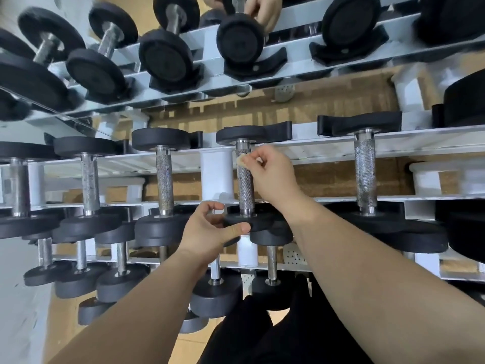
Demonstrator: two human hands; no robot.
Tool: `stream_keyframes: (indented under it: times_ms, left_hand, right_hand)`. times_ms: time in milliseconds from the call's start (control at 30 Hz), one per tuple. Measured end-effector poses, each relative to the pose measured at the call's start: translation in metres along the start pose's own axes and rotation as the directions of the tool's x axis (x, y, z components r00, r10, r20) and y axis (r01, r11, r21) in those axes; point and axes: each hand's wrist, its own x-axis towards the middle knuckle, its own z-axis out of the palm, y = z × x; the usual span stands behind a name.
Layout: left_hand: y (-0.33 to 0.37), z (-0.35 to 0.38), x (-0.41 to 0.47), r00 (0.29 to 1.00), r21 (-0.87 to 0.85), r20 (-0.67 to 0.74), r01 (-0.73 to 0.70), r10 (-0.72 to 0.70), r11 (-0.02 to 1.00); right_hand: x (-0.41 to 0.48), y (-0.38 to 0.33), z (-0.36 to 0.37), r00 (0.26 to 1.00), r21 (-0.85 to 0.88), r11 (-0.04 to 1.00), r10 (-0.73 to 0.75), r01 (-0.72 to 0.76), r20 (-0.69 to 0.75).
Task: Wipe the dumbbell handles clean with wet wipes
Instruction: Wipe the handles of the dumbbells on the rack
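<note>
A dumbbell with a knurled steel handle (245, 182) lies across the middle tier of a white rack (328, 147). My right hand (270, 174) pinches a small folded wet wipe (240, 160) against the upper part of that handle. My left hand (210, 227) grips the near black weight head (252, 222) of the same dumbbell, thumb across its rim.
Other dumbbells lie on the same tier at left (164, 177) and right (364, 174), and several smaller ones on the lower tier (119, 261). A mirror (183, 48) behind the rack reflects the dumbbells and hands. Wooden floor shows below.
</note>
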Motion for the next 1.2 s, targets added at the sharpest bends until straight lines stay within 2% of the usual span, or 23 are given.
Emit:
stream_keyframes:
  times_ms: [67, 167, 333, 400, 500, 567, 633, 733, 800, 900, 1000, 1067, 1200]
  left_hand:
    - [0.0, 0.001, 0.0, 1.0, -0.005, -0.003, 0.0, 0.0, 1.0]
    - [0.002, 0.002, -0.001, 1.0, 0.02, -0.004, -0.013, 0.013, 1.0]
    - [0.0, 0.002, -0.001, 0.999, 0.039, -0.003, -0.042, 0.042, 0.998]
    - [-0.002, 0.002, 0.0, 0.999, 0.042, -0.01, -0.045, 0.045, 0.998]
    - [-0.002, 0.004, -0.001, 0.999, 0.048, -0.023, -0.035, 0.036, 0.998]
    - [-0.001, 0.005, -0.001, 0.999, 0.056, -0.027, -0.038, 0.04, 0.998]
    - [-0.002, 0.004, -0.001, 0.998, 0.072, -0.031, -0.052, 0.055, 0.996]
    - [-0.005, 0.004, -0.001, 0.996, 0.111, -0.039, -0.076, 0.081, 0.991]
    - [-0.008, 0.003, 0.001, 0.995, 0.117, -0.036, -0.087, 0.092, 0.989]
    - [-0.01, 0.002, 0.001, 0.993, 0.137, -0.04, -0.102, 0.108, 0.985]
    - [-0.009, 0.004, 0.0, 0.992, 0.19, -0.049, -0.109, 0.12, 0.976]
    - [-0.011, 0.006, -0.001, 0.989, 0.183, -0.057, -0.122, 0.134, 0.975]
    - [-0.016, 0.007, 0.0, 0.981, 0.184, -0.087, -0.156, 0.174, 0.97]
  right_hand:
    - [-0.001, 0.001, -0.002, 1.0, -0.012, 1.0, -0.016, 0.017, 0.016]
    - [-0.029, 0.02, -0.008, 0.986, -0.118, 0.99, -0.056, 0.075, 0.158]
    - [-0.04, 0.028, -0.01, 0.961, -0.137, 0.984, -0.078, 0.118, 0.266]
    - [-0.023, 0.017, -0.01, 0.971, -0.162, 0.98, -0.074, 0.112, 0.227]
    - [-0.002, 0.007, -0.007, 0.993, -0.131, 0.987, -0.08, 0.091, 0.086]
    - [-0.004, 0.007, -0.004, 0.994, -0.131, 0.987, -0.08, 0.089, 0.078]
    - [-0.018, 0.012, -0.008, 0.985, -0.179, 0.977, -0.087, 0.114, 0.149]
    - [-0.041, 0.029, -0.017, 0.933, -0.344, 0.897, -0.168, 0.278, 0.317]
    - [-0.038, 0.029, -0.019, 0.919, -0.349, 0.89, -0.163, 0.294, 0.358]
    - [-0.012, 0.008, -0.015, 0.956, -0.273, 0.937, -0.15, 0.219, 0.253]
    - [0.011, -0.006, -0.012, 0.98, -0.274, 0.945, -0.147, 0.18, 0.135]
    - [0.003, -0.001, -0.012, 0.977, -0.291, 0.936, -0.166, 0.198, 0.131]
    - [-0.036, 0.019, -0.019, 0.903, -0.38, 0.85, -0.223, 0.364, 0.368]
